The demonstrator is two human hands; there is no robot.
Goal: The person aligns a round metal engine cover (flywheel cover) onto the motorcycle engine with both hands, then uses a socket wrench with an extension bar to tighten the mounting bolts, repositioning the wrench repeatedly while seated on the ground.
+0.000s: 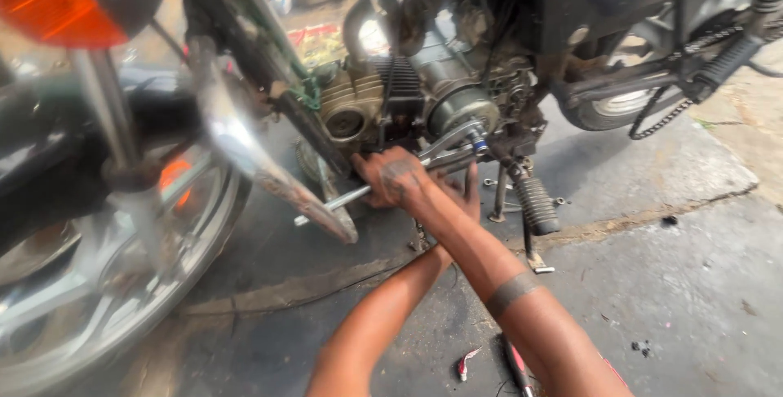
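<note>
the engine [424, 87] crowds the space above both hands, the front mudguard [245, 152] and front wheel [98, 266] hem in the left, and the footpeg [537, 204] stands just right; open floor [685, 283] lies nearer the camera.

Stained concrete floor [693, 299]; motorcycle [457, 79] standing; red-handled tool [466, 362], perhaps pliers

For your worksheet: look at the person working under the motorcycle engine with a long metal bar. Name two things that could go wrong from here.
1. The right hand grips the metal bar close under the engine; if it slips, knuckles might strike the casing.
2. Loose bolts lie on the ground by the footpeg and could be kicked away.
</note>
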